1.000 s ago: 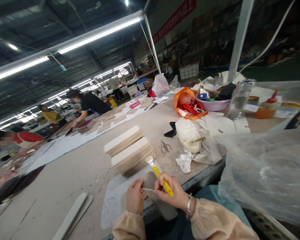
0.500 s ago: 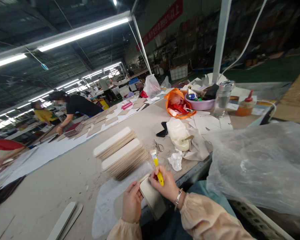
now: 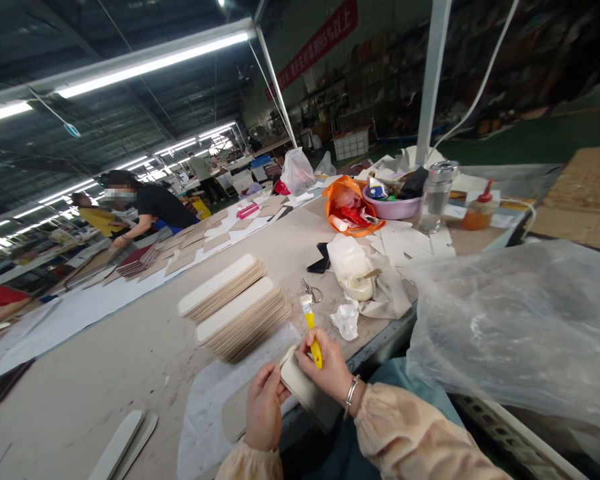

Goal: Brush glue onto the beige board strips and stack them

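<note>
My left hand [image 3: 264, 408] pinches the near-left edge of a pale grey, round-cornered flat piece [image 3: 307, 390] at the table's front edge. My right hand [image 3: 329, 365] is closed around a yellow-handled brush [image 3: 311, 324], whose pale bristles point up and away from me. Its fingertips also press on the far end of the same piece, where an edge looks slightly lifted. Beneath and left of my hands is a translucent sheet [image 3: 193, 407], with another grey rounded piece [image 3: 234, 412] lying on it, partly hidden by my left hand.
Two stacks of rounded strips [image 3: 240, 313] stand beyond my hands; loose strips [image 3: 123, 443] lie at left. Scissors [image 3: 313, 291], crumpled paper [image 3: 346, 321], a white container [image 3: 350, 267], an orange bag [image 3: 330, 207] and a glass jar [image 3: 436, 200] are to the right. Co-workers stand across the table.
The whole view has shifted slightly, so the scene sits a little further left. My hands keep nearly the same hold on the piece and the brush. A co-worker at left has changed posture.
</note>
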The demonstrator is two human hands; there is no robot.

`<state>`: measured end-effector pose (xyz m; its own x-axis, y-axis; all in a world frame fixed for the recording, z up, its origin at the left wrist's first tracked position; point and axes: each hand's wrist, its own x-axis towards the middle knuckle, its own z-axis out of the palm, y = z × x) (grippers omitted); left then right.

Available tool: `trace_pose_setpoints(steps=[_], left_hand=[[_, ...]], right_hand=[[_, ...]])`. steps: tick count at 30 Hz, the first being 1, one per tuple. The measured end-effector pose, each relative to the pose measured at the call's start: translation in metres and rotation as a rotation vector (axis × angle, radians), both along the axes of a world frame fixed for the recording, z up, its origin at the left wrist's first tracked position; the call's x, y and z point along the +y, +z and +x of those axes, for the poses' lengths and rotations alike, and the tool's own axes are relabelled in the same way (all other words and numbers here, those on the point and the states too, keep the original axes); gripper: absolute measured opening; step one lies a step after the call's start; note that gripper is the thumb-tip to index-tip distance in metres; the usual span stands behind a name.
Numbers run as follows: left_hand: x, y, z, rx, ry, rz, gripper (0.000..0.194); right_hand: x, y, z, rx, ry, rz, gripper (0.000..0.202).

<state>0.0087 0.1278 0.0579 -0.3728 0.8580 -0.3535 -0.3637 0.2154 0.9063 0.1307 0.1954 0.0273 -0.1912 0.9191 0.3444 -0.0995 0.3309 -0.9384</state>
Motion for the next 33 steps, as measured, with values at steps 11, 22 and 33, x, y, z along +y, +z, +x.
trace_pose_setpoints(steps=[11,22,33], left_hand=[[-0.005,-0.025,-0.010,0.461,0.059,0.087,0.048],[-0.006,-0.017,-0.007,0.612,-0.018,0.071,0.030],[-0.007,-0.018,-0.004,0.609,-0.018,0.065,0.026]], right_hand=[[0.001,-0.006,-0.001,-0.074,0.005,0.043,0.019],[-0.001,-0.004,0.000,-0.054,0.023,0.029,0.019],[-0.002,-0.003,0.000,-0.033,0.030,0.030,0.021]])
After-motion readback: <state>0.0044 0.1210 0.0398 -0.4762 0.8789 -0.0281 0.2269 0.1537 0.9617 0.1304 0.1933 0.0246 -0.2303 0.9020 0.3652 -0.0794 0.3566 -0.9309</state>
